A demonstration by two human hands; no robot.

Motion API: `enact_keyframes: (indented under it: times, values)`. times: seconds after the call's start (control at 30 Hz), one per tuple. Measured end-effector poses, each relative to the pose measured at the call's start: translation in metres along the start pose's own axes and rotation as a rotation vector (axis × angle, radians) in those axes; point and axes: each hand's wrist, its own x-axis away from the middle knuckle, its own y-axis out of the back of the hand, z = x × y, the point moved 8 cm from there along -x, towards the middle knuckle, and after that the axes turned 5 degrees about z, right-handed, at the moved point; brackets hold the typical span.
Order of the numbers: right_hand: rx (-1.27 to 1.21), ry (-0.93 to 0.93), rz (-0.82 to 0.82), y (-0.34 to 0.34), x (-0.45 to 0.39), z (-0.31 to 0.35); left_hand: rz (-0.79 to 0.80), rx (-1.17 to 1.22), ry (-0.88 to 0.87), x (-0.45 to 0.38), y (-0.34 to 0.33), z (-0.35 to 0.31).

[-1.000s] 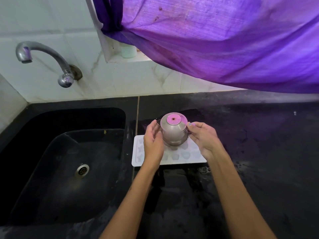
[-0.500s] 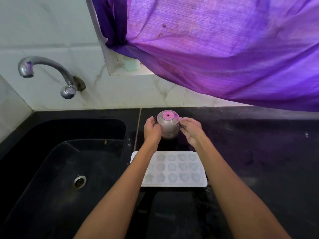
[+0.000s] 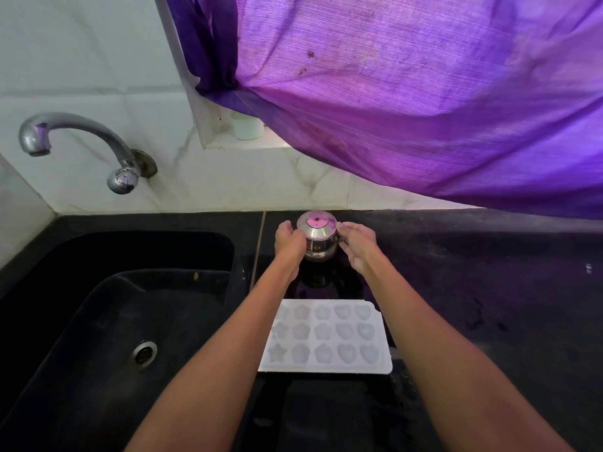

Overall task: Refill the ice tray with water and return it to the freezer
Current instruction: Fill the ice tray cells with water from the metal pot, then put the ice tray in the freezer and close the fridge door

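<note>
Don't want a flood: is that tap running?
Off. No water falls from the tap spout, and the sink below shows no stream.

— Inspector: State the tray's condition and position.

— Me: The white ice tray (image 3: pixel 326 337) lies flat on the black desk (image 3: pixel 489 288), just right of the sink, between my forearms. It has three rows of five moulded cells: stars and flowers to the left, hearts to the right. My left forearm covers its near left corner.

— Inspector: Contents?

— Me: The cells look pale and glossy; I cannot tell their fill level.

— Inspector: The water vessel?

— Me: The small steel pot (image 3: pixel 317 236) stands beyond the tray, apart from it.
</note>
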Motion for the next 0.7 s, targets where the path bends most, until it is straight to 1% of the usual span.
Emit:
enact_keyframes:
  times: [0.3, 0.37, 0.5, 0.6, 0.7]
  values:
    - [0.085, 0.015, -0.007, 0.006, -0.007, 0.003, 0.007, -0.027, 0.019, -0.003, 0.001, 0.0]
    - [0.119, 0.045, -0.056, 0.013, -0.007, 0.008, 0.015, -0.029, 0.021, -0.001, 0.002, -0.001]
    - [0.192, 0.142, -0.217, 0.043, 0.007, 0.02, 0.011, -0.035, -0.024, 0.008, 0.012, -0.01]
    - [0.317, 0.204, -0.279, 0.075, 0.032, 0.024, -0.051, -0.134, -0.108, 0.025, 0.039, -0.012]
    - [0.439, 0.204, -0.297, 0.104, 0.066, 0.013, -0.194, -0.299, -0.186, 0.059, 0.075, 0.006]
